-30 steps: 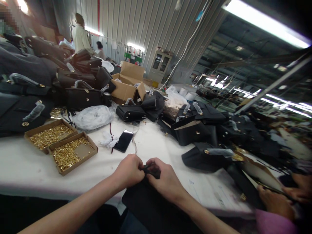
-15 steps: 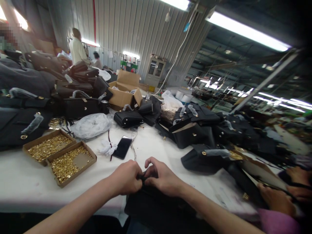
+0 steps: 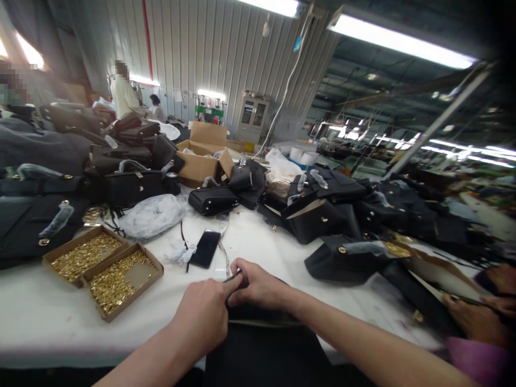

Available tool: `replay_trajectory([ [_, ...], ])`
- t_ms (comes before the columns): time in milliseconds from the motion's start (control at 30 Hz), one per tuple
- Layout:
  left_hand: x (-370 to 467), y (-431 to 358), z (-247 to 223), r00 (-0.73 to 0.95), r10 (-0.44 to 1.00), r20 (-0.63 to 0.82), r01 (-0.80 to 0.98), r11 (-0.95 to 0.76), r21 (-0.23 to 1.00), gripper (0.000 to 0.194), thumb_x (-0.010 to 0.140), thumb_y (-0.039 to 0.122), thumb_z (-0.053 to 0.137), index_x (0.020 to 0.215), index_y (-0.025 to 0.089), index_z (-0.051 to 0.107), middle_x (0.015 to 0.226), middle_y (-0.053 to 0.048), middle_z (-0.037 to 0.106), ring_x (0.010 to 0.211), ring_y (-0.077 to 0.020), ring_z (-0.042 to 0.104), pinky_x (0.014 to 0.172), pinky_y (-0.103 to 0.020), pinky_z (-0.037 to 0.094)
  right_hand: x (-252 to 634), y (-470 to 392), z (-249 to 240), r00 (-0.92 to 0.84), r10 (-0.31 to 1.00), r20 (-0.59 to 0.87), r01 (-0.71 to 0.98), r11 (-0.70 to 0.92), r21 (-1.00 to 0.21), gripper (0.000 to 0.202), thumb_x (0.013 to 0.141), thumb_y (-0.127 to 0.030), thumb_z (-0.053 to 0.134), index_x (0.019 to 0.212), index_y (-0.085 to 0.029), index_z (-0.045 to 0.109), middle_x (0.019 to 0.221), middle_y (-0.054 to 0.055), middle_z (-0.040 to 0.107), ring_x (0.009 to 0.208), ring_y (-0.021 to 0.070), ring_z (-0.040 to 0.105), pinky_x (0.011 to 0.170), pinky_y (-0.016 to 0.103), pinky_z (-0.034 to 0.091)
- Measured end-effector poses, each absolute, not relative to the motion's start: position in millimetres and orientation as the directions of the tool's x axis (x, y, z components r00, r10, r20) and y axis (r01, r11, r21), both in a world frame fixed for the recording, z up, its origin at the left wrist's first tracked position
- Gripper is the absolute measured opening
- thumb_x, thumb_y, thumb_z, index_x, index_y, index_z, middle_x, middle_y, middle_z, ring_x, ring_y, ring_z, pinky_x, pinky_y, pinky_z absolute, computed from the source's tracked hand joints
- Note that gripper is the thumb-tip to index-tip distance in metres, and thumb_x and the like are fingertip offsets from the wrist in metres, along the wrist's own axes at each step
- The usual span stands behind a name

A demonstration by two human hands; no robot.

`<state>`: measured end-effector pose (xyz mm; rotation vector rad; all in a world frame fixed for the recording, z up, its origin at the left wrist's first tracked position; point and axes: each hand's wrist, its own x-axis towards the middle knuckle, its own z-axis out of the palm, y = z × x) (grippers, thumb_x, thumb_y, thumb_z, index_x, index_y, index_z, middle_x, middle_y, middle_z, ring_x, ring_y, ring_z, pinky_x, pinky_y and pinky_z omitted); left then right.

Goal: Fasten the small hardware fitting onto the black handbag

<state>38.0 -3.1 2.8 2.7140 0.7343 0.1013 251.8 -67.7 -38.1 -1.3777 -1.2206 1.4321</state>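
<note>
A black bag (image 3: 266, 349) lies at the near edge of the table, in front of me. My left hand (image 3: 207, 306) is closed at the bag's upper edge, its index finger stretched towards my other hand. Curled round the same edge, my right hand (image 3: 258, 285) grips the black material with thumb and fingers. The two hands meet at the bag's top left corner. Whatever small part lies between the fingertips is hidden. A black phone (image 3: 205, 248) rests on the white table (image 3: 258, 236) just beyond my hands.
Two cardboard trays (image 3: 135, 297) of gold hardware stand at left, near clear plastic wrap (image 3: 153, 215). Black handbags (image 3: 346, 260) are piled behind and to the right. An open carton (image 3: 199, 161) stands at the back. Another person's hands (image 3: 473, 317) work on a bag at far right.
My left index finger now reaches out along the edge, and my hands have come closer together. More of the black bag shows below them. The view has shifted slightly.
</note>
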Motion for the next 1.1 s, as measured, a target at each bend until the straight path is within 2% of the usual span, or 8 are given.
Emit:
replay_trajectory([
  [167,48,0,22,0.866,0.488,-0.106,0.492,-0.798,0.349,0.028,0.079,0.020,0.063,0.095,0.031,0.084,0.093,-0.012,0.081,0.094,-0.0391,0.080,0.075,-0.042,0.057,249,-74,-32,-0.096,0.956,-0.277,0.030,-0.275,-0.961,0.084,0.066,-0.026,0.099,0.133,-0.022,0.048,0.084,-0.002,0.080,0.072,0.0191,0.071,0.065,0.025,0.048],
  [367,53,4,19,0.809,0.574,-0.127,0.581,-0.746,0.325,0.020,0.082,0.024,0.066,0.092,0.021,0.083,0.094,-0.016,0.081,0.093,-0.0392,0.080,0.077,-0.043,0.060,245,-74,-30,-0.041,0.964,-0.264,0.085,-0.260,-0.962,0.092,0.071,-0.021,0.094,0.149,-0.022,0.045,0.093,0.002,0.083,0.086,0.0243,0.077,0.074,0.030,0.053],
  [500,57,14,19,0.829,0.539,-0.149,0.556,-0.762,0.333,0.018,0.080,0.024,0.069,0.091,0.019,0.082,0.095,-0.018,0.081,0.093,-0.0402,0.080,0.079,-0.045,0.062,237,-82,-21,0.090,0.974,-0.208,0.293,-0.226,-0.929,0.069,0.076,-0.022,0.090,0.136,-0.025,0.056,0.093,0.000,0.082,0.089,0.0246,0.077,0.079,0.032,0.054],
  [567,60,21,18,0.839,0.518,-0.168,0.542,-0.764,0.349,0.017,0.078,0.024,0.070,0.089,0.020,0.082,0.092,-0.017,0.081,0.091,-0.0405,0.080,0.075,-0.043,0.061,234,-90,-16,0.197,0.972,-0.126,0.531,-0.214,-0.820,0.044,0.078,-0.025,0.090,0.115,-0.025,0.066,0.094,0.001,0.080,0.088,0.0244,0.074,0.079,0.033,0.052],
  [633,62,28,15,0.850,0.495,-0.180,0.525,-0.766,0.370,0.017,0.076,0.022,0.069,0.086,0.021,0.083,0.088,-0.015,0.081,0.088,-0.0391,0.080,0.070,-0.040,0.060,232,-100,-13,0.245,0.969,-0.034,0.707,-0.203,-0.678,0.034,0.078,-0.026,0.091,0.105,-0.025,0.071,0.101,0.002,0.080,0.093,0.0257,0.073,0.081,0.034,0.051],
  [733,63,35,7,0.875,0.455,-0.164,0.481,-0.785,0.389,0.023,0.073,0.017,0.066,0.086,0.023,0.084,0.087,-0.014,0.082,0.087,-0.0376,0.080,0.069,-0.038,0.058,234,-112,-12,0.175,0.985,0.001,0.788,-0.140,-0.600,0.038,0.080,-0.023,0.088,0.116,-0.028,0.076,0.115,0.003,0.079,0.104,0.0270,0.072,0.089,0.034,0.051],
  [967,55,36,-3,0.929,0.352,-0.111,0.364,-0.822,0.438,0.034,0.074,0.016,0.064,0.096,0.027,0.087,0.089,-0.012,0.083,0.083,-0.0354,0.079,0.063,-0.035,0.047,253,-98,1,-0.222,0.970,-0.099,0.729,0.098,-0.677,0.024,0.092,-0.018,0.072,0.111,-0.025,0.085,0.100,0.001,0.081,0.090,0.0199,0.072,0.081,0.027,0.050],
  [1100,52,41,-6,0.947,0.312,-0.072,0.306,-0.815,0.492,0.032,0.076,0.016,0.063,0.095,0.024,0.087,0.085,-0.011,0.081,0.077,-0.0293,0.075,0.060,-0.033,0.040,264,-80,9,-0.314,0.926,-0.210,0.713,0.084,-0.696,0.027,0.089,-0.022,0.076,0.114,-0.024,0.087,0.098,0.001,0.082,0.084,0.0192,0.071,0.078,0.026,0.051],
])
